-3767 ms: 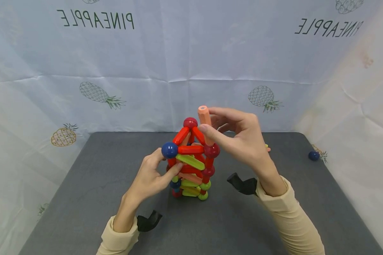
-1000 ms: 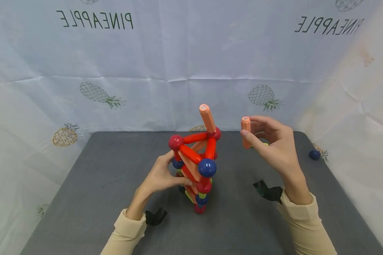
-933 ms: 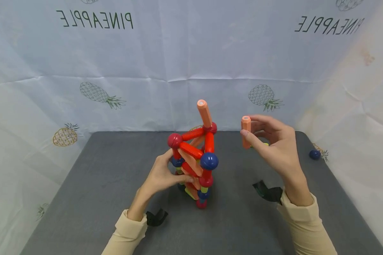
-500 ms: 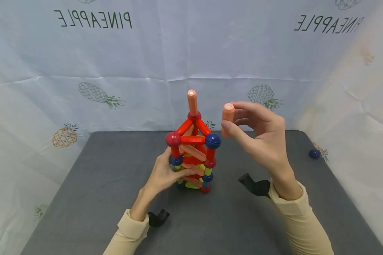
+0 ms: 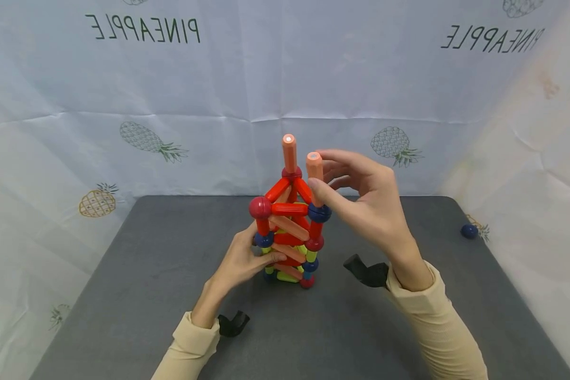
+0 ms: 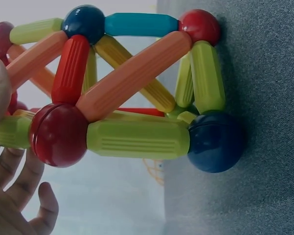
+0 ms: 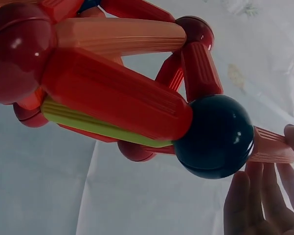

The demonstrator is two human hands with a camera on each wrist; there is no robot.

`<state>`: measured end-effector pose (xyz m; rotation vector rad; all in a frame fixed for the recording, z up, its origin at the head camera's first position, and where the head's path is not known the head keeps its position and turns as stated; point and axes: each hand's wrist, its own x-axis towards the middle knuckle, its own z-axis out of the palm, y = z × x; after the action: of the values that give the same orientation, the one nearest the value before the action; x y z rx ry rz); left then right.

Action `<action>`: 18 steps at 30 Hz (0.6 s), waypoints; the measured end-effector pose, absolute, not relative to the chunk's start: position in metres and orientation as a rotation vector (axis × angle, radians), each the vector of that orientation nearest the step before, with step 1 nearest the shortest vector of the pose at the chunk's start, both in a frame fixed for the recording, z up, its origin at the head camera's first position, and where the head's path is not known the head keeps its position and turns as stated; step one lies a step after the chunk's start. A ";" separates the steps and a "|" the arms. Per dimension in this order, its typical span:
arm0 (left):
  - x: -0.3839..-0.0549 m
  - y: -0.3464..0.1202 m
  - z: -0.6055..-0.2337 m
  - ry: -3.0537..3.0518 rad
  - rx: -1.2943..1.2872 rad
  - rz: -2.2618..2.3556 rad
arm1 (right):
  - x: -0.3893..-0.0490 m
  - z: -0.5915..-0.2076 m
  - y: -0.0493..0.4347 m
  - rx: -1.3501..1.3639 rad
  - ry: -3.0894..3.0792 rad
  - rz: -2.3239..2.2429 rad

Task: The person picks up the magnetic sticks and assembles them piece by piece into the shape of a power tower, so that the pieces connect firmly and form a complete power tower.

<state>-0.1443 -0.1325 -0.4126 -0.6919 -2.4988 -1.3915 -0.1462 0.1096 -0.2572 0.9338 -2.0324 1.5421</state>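
Note:
A tall tower point(image 5: 290, 239) of magnetic rods and balls stands on the grey table, mostly red, orange and lime green. My left hand point(image 5: 239, 262) holds its left side, thumb across the front; its other fingers are partly hidden behind. Between thumb and fingers my right hand point(image 5: 368, 198) pinches an orange magnetic rod point(image 5: 315, 168) upright. In the right wrist view the rod's end meets a blue ball point(image 7: 215, 136) at the tower's top corner. Another orange rod point(image 5: 290, 154) stands on the rear red ball point(image 5: 292, 172). A red ball point(image 5: 260, 208) forms the left top corner.
A loose dark blue ball point(image 5: 469, 231) lies near the right edge of the table point(image 5: 171, 295). Behind hangs a white pineapple-print cloth point(image 5: 285, 63). Black straps point(image 5: 367, 272) stick out from both wrists.
The tower has turned, carrying the first orange rod from the right corner to the rear. My right hand has brought a second orange rod leftward onto the blue ball.

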 end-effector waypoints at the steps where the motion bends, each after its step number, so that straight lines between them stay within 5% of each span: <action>1: -0.144 -0.132 -0.413 -2.499 -0.697 -1.389 | -0.147 -0.257 0.109 0.927 -2.046 1.538; 18: -0.145 -0.133 -0.414 -2.515 -0.710 -1.383 | -0.155 -0.262 0.107 0.925 -2.150 1.477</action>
<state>-0.1455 -0.1331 -0.4137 -0.7101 -2.5151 -1.3827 -0.1553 0.1073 -0.2623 0.9245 -2.1499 1.4767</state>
